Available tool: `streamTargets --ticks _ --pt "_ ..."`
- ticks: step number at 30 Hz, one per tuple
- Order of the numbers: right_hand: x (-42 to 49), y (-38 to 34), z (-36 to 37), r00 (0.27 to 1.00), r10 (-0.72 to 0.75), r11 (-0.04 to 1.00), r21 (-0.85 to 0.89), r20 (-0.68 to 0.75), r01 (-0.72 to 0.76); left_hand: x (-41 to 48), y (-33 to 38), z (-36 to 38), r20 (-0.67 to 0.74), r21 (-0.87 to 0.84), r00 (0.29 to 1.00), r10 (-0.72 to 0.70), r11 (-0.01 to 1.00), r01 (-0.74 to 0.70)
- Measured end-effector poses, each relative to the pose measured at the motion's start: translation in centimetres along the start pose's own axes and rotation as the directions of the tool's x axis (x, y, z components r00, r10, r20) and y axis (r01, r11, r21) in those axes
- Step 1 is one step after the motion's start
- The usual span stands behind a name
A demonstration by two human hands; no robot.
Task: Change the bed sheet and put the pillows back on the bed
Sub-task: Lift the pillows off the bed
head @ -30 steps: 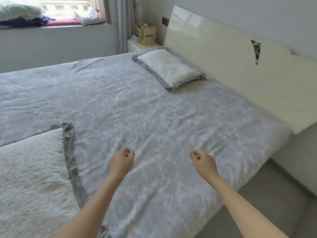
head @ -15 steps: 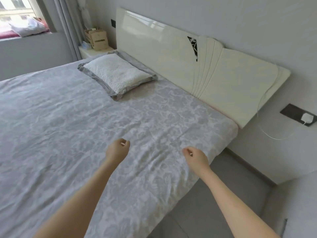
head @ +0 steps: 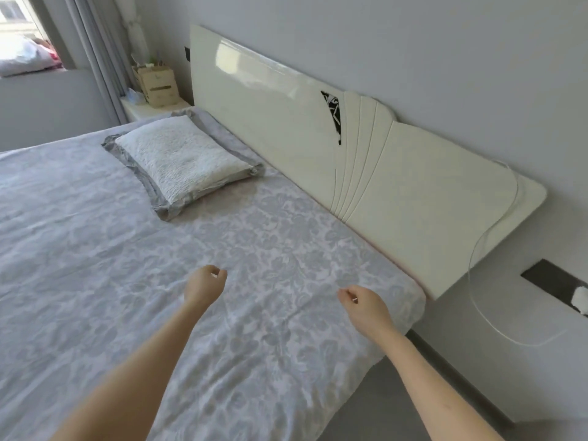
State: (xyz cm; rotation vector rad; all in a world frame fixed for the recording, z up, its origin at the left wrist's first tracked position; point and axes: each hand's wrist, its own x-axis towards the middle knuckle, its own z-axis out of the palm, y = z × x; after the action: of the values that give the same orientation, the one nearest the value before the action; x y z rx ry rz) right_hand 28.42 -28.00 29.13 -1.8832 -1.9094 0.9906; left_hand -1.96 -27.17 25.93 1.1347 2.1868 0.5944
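Note:
A grey floral bed sheet [head: 95, 249] lies spread flat over the bed, with light creases. One white pillow with a grey border [head: 181, 157] rests at the far side of the bed, against the cream headboard [head: 413, 186]. My left hand [head: 203, 288] and my right hand [head: 366, 308] hover side by side above the sheet near the bed's near corner. Both hang with fingers loosely curled and hold nothing. No other pillow is in view.
A nightstand [head: 152, 109] with a cardboard box [head: 157, 85] stands beyond the pillow, beside grey curtains [head: 92, 52]. A white cable [head: 477, 249] hangs from the headboard's right end towards a charger [head: 580, 300] in a wall socket. Grey floor [head: 381, 409] runs along the bed's right side.
The view has swung right towards the headboard's end. The second pillow at the lower left has left the view. Both hands keep the same loose curl over the sheet.

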Motion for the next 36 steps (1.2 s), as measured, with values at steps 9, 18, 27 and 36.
streamTargets --ticks 9,18,27,36 --pt "15.6 -1.3 -3.6 0.995 -0.046 0.998 -0.045 0.086 0.05 7.8 6.3 0.9 0.002 0.018 0.997 -0.077 0.997 0.077" --pt "35.0 -9.9 0.1 0.957 -0.089 0.978 -0.16 0.277 0.138 19.3 6.7 -2.9 -0.126 -0.104 0.961 -0.245 0.967 0.233" --pt "61.2 -12.3 16.2 0.884 0.154 0.845 -0.522 0.441 0.113 44.0 0.8 -0.8 -0.188 -0.199 0.84 -0.51 0.857 0.475" --pt "74.6 -4.1 28.3 0.908 0.316 0.567 -0.822 0.273 0.05 62.1 -7.5 5.8 -0.321 0.531 0.93 0.18 0.847 0.019"
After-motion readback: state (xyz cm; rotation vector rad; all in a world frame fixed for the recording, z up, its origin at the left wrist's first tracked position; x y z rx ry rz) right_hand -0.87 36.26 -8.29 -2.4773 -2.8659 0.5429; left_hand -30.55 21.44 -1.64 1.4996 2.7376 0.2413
